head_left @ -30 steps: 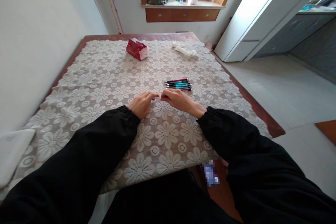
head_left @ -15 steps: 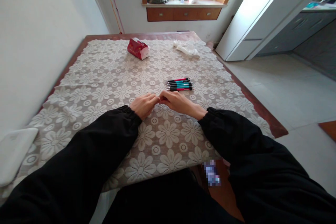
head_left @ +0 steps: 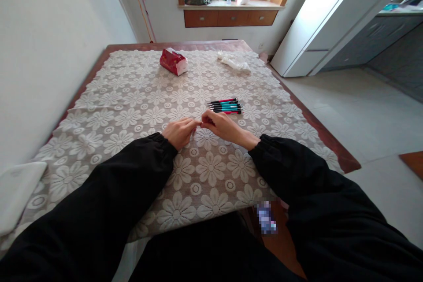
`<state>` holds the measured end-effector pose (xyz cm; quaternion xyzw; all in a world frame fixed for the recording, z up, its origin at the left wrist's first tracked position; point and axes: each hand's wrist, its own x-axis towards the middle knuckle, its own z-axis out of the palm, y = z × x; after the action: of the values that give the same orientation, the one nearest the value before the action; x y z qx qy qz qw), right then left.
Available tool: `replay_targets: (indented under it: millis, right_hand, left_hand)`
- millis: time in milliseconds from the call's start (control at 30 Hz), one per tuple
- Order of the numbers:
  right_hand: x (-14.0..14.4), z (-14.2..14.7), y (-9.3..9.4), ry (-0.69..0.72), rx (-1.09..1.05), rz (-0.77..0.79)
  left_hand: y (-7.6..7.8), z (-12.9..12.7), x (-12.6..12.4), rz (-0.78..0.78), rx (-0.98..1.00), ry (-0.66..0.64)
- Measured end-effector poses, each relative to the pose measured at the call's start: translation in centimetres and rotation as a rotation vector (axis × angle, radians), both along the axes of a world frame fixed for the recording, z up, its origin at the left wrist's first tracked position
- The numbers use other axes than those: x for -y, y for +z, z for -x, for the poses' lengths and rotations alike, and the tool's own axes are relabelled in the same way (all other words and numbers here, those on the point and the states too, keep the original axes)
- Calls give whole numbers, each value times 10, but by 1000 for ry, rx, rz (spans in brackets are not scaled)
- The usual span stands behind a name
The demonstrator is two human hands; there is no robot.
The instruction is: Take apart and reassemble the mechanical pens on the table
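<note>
- Two black sleeves [head_left: 109,194] are reaching in from the near edge, lying across the lace tablecloth [head_left: 139,97] with its flower pattern.
- The left hand [head_left: 179,131] is resting on the cloth near the middle of the table, its fingers curled narrow and pinched together at the tips.
- The right hand [head_left: 222,126] is lying just right of it, fingers likewise bunched, and the fingertips of the two hands are meeting between them.
- Whatever is being pinched there is too small to make out, so I cannot tell whether either hand is holding anything.
- The bundle of pens [head_left: 225,106] is lying just beyond the right hand, close to its knuckles but apart from them.
- The pens are lying side by side, flat on the cloth, their long axis running left to right across the table; which end is the writing tip I cannot tell.
- A white flat object [head_left: 16,189] is sitting at the near left edge.
- Farther off, a red tissue pack [head_left: 173,61] is lying left of centre, and a crumpled white cloth [head_left: 234,63] is lying to its right, both well apart from the hands.
- Nothing is lying between the hands and the pens.
</note>
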<state>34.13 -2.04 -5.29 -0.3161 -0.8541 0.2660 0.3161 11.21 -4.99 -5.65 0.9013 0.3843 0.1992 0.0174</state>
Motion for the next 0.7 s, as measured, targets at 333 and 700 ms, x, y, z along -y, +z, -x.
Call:
replay_targets:
  millis: [333,700]
  right_hand:
    - [3,2,1,15,-60,89]
    - [6,9,2,31,-213,321]
  left_hand:
    - [1,1,0,-5,54,-18]
    - [1,-2,3,-99,32,1]
